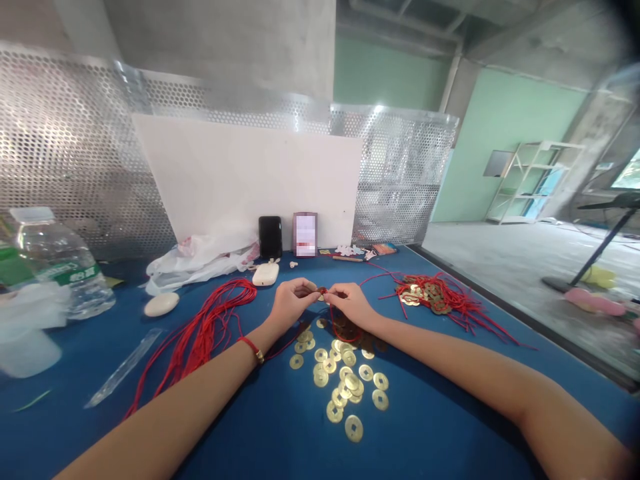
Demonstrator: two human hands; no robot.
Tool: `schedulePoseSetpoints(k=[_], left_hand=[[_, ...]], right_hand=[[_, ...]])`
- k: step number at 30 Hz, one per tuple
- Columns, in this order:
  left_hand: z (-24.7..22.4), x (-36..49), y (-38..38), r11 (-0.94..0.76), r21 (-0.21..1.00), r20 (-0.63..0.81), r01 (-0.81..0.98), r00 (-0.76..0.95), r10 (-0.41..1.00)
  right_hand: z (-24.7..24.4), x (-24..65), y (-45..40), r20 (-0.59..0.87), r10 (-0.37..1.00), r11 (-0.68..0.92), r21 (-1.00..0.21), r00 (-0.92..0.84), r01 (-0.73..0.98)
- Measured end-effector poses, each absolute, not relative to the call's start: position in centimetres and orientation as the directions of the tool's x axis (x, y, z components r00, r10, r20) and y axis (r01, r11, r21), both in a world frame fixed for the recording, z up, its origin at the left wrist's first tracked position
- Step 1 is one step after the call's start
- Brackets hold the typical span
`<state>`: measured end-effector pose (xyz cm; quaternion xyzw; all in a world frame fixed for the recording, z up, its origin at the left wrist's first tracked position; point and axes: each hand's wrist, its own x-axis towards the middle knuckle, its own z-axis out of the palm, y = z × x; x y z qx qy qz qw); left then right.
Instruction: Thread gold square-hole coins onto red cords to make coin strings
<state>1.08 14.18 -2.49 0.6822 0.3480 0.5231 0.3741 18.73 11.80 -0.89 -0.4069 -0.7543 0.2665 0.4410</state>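
Just above the blue table, my left hand (293,300) and my right hand (354,305) meet with fingertips pinched. Between them is a small knotted part of a red cord (323,291); a bit of gold colour shows by it, too small to make out. One strand of the cord droops in a loop below my right hand. Under and in front of my hands lie several loose gold coins (354,428) with square holes, some overlapping and some in shadow. A bundle of long red cords (193,340) is spread left of my left hand.
At right lies a pile of coins tied with red cords (433,293). Behind my hands are a white case (265,273), a black device (271,237) and a lit phone (305,235). A plastic bag (200,263), a white oval object (161,305) and a water bottle (65,267) stand left.
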Motion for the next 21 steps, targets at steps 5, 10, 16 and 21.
schedulePoseSetpoints(k=[5,10,16,21], left_hand=[[-2.5,1.1,14.27,-0.493,0.864,0.467,0.103,0.201,0.861],[-2.32,1.16,14.09,-0.503,0.855,0.468,0.126,0.23,0.853],[-2.23,1.28,13.88,-0.492,0.863,0.458,0.111,0.239,0.856],[-2.23,1.3,13.95,-0.497,0.86,0.462,0.111,0.241,0.853]], right_hand=[[-0.82,18.73,11.54,0.452,0.831,0.552,-0.741,-0.324,0.382],[-1.1,18.67,11.51,0.446,0.812,0.577,-0.712,-0.376,0.401],[-1.53,18.76,11.91,0.457,0.787,0.607,-0.696,-0.414,0.385],[-1.61,18.79,12.08,0.431,0.813,0.57,-0.728,-0.392,0.38]])
